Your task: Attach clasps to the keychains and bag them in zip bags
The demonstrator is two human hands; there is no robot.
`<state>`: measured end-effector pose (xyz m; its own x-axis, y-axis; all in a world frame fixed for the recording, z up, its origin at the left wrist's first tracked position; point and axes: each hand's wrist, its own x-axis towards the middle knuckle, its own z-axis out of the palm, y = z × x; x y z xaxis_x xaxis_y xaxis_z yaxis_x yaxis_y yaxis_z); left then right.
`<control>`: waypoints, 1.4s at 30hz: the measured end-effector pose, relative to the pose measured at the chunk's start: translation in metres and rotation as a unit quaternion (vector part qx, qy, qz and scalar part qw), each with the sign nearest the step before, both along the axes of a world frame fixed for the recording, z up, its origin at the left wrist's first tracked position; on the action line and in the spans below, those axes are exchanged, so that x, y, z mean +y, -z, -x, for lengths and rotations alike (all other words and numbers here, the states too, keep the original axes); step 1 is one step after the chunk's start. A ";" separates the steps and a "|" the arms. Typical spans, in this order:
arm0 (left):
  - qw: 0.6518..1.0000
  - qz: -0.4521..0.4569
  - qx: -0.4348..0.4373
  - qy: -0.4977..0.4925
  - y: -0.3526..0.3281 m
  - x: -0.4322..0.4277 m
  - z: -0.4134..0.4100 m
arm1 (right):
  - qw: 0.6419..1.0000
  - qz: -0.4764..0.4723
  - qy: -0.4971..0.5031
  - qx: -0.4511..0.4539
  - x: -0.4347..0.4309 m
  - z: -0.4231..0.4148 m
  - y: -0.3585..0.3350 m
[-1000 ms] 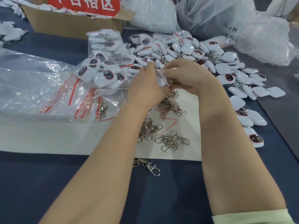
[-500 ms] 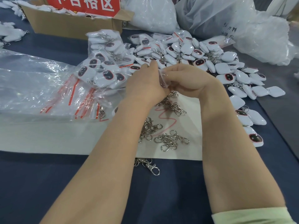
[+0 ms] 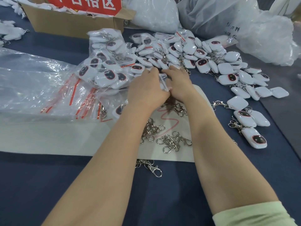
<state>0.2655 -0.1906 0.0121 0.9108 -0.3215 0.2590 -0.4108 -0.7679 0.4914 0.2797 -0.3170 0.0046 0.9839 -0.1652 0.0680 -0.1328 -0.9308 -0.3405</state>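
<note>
Two bare arms show in the head view. The left hand [image 3: 146, 88] and left forearm [image 3: 110, 160] are uncovered all the way to the frame's lower edge. The right hand [image 3: 179, 84] and right forearm [image 3: 219, 152] are bare as far as a pale green sleeve [image 3: 250, 214] of plain, matte fabric, its edge crossing the arm near the elbow at the lower right corner

Clasps [image 3: 172, 141] are heaped on the right part of the sheet [image 3: 48, 137], and a stray clasp [image 3: 154, 169] is left just before its near edge. Zip bags [image 3: 32, 82] are piled on its left part. Keychains [image 3: 192, 53] are spread behind and right of the sheet. A box [image 3: 70, 25] and sacks [image 3: 211, 15] are set farther behind it.
</note>
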 end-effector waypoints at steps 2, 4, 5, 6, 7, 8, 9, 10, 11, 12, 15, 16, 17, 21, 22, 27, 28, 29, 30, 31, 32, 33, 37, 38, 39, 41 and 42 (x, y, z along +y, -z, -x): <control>1.000 -0.005 -0.003 0.002 0.001 -0.001 0.000 | 1.000 0.005 -0.001 0.005 -0.001 0.003 0.000; 1.000 -0.009 -0.006 0.005 0.002 -0.001 -0.001 | 1.000 0.016 -0.005 0.009 0.001 0.004 0.000; 1.000 -0.009 -0.007 0.004 0.002 -0.001 -0.001 | 1.000 0.020 -0.006 0.010 0.002 0.005 0.001; 1.000 -0.008 -0.007 0.002 0.003 -0.001 -0.001 | 1.000 0.019 -0.005 0.010 0.003 0.006 0.001; 1.000 -0.007 -0.007 -0.001 0.003 -0.001 -0.002 | 1.000 0.014 -0.002 0.008 0.003 0.007 0.002; 1.000 -0.008 -0.008 -0.004 0.003 -0.001 -0.002 | 1.000 0.007 0.001 0.006 0.003 0.007 0.003; 1.000 -0.009 -0.009 -0.007 0.003 -0.002 -0.002 | 1.000 0.002 0.004 0.002 0.003 0.006 0.004; 1.000 -0.007 -0.010 -0.010 0.003 -0.002 -0.003 | 1.000 -0.004 0.008 -0.009 0.003 0.005 0.005; 1.000 -0.003 -0.009 -0.011 0.003 -0.002 -0.003 | 0.999 -0.015 0.015 -0.031 0.003 0.004 0.006; 1.000 0.004 -0.004 -0.010 0.003 -0.002 -0.003 | 0.996 -0.043 0.031 -0.066 0.004 0.003 0.006; 1.000 0.005 0.011 -0.005 0.003 -0.001 -0.003 | 0.940 -0.229 0.134 -0.213 0.005 0.006 0.004; 1.000 0.002 0.012 -0.005 0.003 0.000 -0.003 | 0.907 -0.293 0.171 -0.250 0.003 0.007 0.002; 1.000 0.002 0.011 -0.004 0.003 0.000 -0.003 | 0.869 -0.362 0.200 -0.272 0.001 0.007 0.002; 1.000 0.007 0.012 -0.004 0.003 0.000 -0.001 | 0.660 -0.669 0.197 -0.278 -0.010 0.008 -0.003; 1.000 0.007 0.011 -0.003 0.003 0.000 -0.001 | 0.626 -0.709 0.184 -0.269 -0.011 0.009 -0.004; 1.000 0.009 0.008 -0.002 0.002 0.000 -0.001 | 0.487 -0.834 0.146 -0.215 -0.008 0.015 -0.014; 1.000 0.009 0.008 -0.002 0.003 0.000 -0.001 | 0.461 -0.851 0.138 -0.210 -0.009 0.015 -0.014; 1.000 0.010 0.009 -0.002 0.002 0.000 -0.001 | 0.441 -0.864 0.129 -0.207 -0.009 0.016 -0.013; 1.000 0.010 0.009 -0.002 0.003 0.000 -0.001 | 0.429 -0.871 0.123 -0.205 -0.010 0.016 -0.013; 1.000 0.009 0.009 -0.002 0.002 0.000 -0.001 | 0.421 -0.877 0.118 -0.199 -0.011 0.017 -0.013; 1.000 0.007 0.008 -0.002 0.002 0.000 -0.001 | 0.417 -0.881 0.114 -0.193 -0.012 0.017 -0.014; 1.000 0.006 0.006 -0.002 0.002 0.000 -0.001 | 0.412 -0.884 0.111 -0.190 -0.012 0.018 -0.014; 1.000 0.010 0.005 -0.002 0.003 -0.001 -0.002 | 0.408 -0.885 0.104 -0.199 -0.012 0.020 -0.015; 1.000 0.011 0.004 -0.003 0.003 -0.001 -0.001 | 0.417 -0.884 0.096 -0.190 -0.010 0.021 -0.016; 1.000 0.012 0.004 -0.004 0.003 -0.001 -0.001 | 0.423 -0.884 0.089 -0.177 -0.009 0.022 -0.016; 1.000 0.013 0.003 -0.004 0.003 -0.001 -0.001 | 0.428 -0.886 0.084 -0.155 -0.008 0.022 -0.016; 1.000 0.013 0.003 -0.004 0.003 -0.001 -0.001 | 0.428 -0.888 0.084 -0.149 -0.008 0.021 -0.016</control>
